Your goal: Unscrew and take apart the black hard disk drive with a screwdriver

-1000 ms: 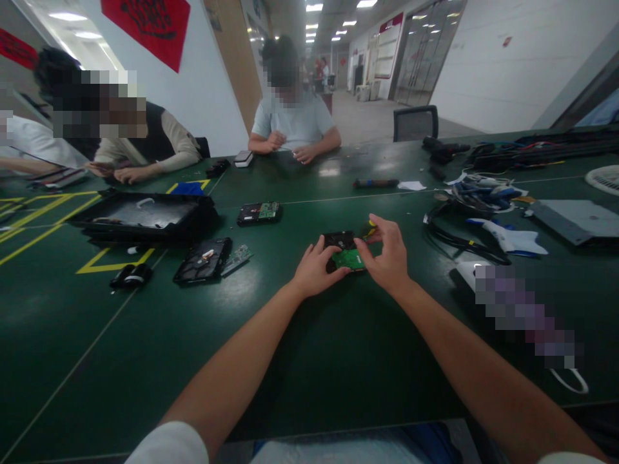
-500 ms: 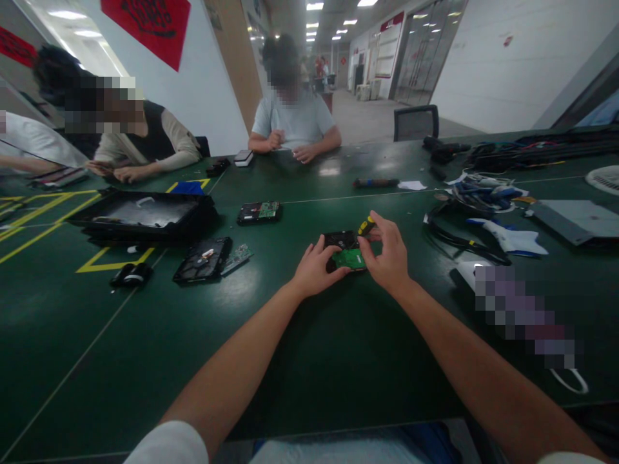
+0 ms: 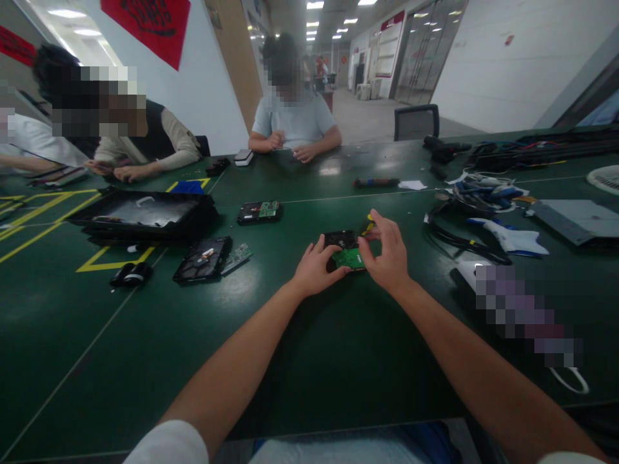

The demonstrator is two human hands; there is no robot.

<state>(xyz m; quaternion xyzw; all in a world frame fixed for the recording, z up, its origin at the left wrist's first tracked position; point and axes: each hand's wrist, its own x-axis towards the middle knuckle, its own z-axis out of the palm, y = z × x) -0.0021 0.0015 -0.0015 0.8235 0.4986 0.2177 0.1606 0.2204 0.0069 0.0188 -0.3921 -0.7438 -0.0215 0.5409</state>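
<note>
A black hard drive (image 3: 341,240) with a green circuit board (image 3: 350,259) lies on the table in front of me. My left hand (image 3: 315,269) grips its left side, thumb along the near edge and fingers at the far left. Between the thumb and fingers of my right hand (image 3: 387,254) is a small yellow and black screwdriver (image 3: 368,224), held over the drive's right end. My right fingers hide most of the screwdriver, and its tip cannot be made out.
To the left lie an opened drive (image 3: 202,259), a loose circuit board (image 3: 236,259), another hard drive (image 3: 258,211) and a black tray (image 3: 145,212). Cables (image 3: 483,193), a white and blue glove (image 3: 510,237) and a metal box (image 3: 575,219) sit right. People sit across the table (image 3: 309,361).
The screwdriver handle has turned in my right fingers, and less of it shows. My left hand and the hard drive stay in place.
</note>
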